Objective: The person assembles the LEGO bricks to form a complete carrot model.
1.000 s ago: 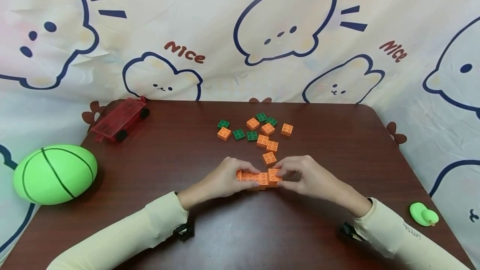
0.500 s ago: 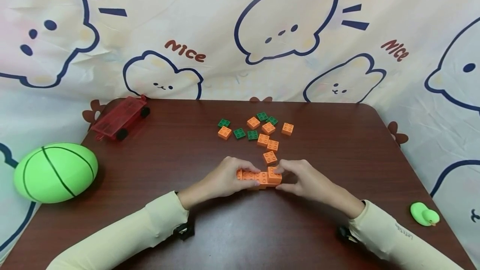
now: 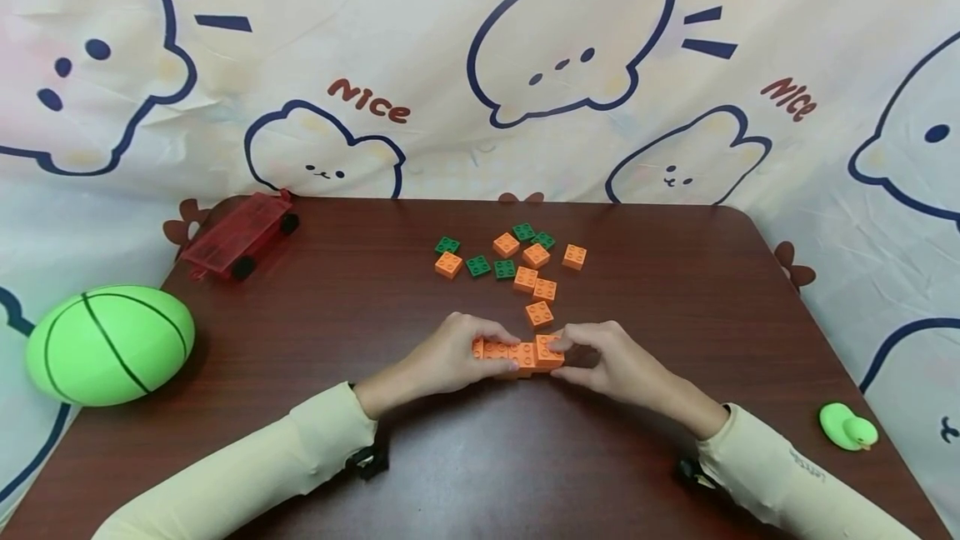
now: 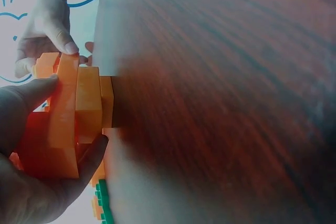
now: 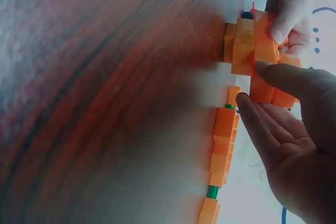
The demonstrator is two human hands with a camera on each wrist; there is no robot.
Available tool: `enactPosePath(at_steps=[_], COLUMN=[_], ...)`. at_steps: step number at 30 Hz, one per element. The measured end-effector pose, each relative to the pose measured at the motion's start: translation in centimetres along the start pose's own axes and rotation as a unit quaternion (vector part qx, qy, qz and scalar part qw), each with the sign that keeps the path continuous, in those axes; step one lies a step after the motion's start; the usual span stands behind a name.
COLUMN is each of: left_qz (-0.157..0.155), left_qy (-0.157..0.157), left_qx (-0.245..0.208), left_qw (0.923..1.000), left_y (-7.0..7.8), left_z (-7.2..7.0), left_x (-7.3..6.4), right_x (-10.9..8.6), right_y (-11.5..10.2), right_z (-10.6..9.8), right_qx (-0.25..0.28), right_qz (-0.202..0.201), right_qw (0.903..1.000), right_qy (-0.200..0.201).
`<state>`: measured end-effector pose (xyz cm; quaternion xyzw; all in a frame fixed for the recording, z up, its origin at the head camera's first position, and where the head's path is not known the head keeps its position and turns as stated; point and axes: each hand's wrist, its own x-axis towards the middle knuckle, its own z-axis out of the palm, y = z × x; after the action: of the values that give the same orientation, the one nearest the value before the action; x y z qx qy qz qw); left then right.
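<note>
A stepped orange toy brick assembly (image 3: pixel 521 354) stands low at the table's middle, wider toward its upper layers. My left hand (image 3: pixel 447 354) grips its left part between thumb and fingers. On the right end sits a raised orange brick (image 3: pixel 548 349). My right hand (image 3: pixel 624 367) holds that end, index finger at the raised brick and thumb low at the near side. In the right wrist view the right thumb touches the assembly (image 5: pixel 261 85), and the index fingertip lies near its lower edge. The left wrist view shows narrower bricks (image 4: pixel 89 100) underneath; fingers hide part of the left side.
Loose orange bricks (image 3: pixel 538 314) and green bricks (image 3: pixel 477 266) lie scattered behind the hands. A red toy cart (image 3: pixel 243 236) stands at the back left, a green ball (image 3: pixel 111 346) at the left edge. A green toy duck (image 3: pixel 847 427) sits at the right edge.
My right hand has shifted slightly left, its fingers loosening and resettling around the raised brick at the right end. The left hand keeps its grip in place.
</note>
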<state>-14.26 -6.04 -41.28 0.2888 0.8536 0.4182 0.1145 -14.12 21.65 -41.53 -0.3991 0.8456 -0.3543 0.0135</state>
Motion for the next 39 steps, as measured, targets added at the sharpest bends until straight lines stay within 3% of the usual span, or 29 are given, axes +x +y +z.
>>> enactPosePath(at_steps=[16,23,30,39], left_qz=[-0.001,0.002,0.007,0.007], left_qy=[0.004,0.002,0.005,0.001], left_qx=[-0.001,0.000,0.001,0.003], left_qw=[1.0000,1.0000,1.0000,1.0000], left_y=[-0.05,-0.08,-0.17,0.11], left_z=[0.08,0.05,0.10,-0.07], left_x=[-0.13,-0.05,-0.05,-0.03], right_x=[-0.05,0.02,0.48,0.81], right_y=[0.43,0.39,0.22,0.28], right_z=[0.21,0.30,0.66,0.48], right_qx=[0.021,0.010,-0.019,0.001], right_qz=[-0.027,-0.021,-0.049,-0.052], right_qw=[0.9994,0.9997,0.9984,0.9986], right_qy=[0.007,0.005,0.019,0.006])
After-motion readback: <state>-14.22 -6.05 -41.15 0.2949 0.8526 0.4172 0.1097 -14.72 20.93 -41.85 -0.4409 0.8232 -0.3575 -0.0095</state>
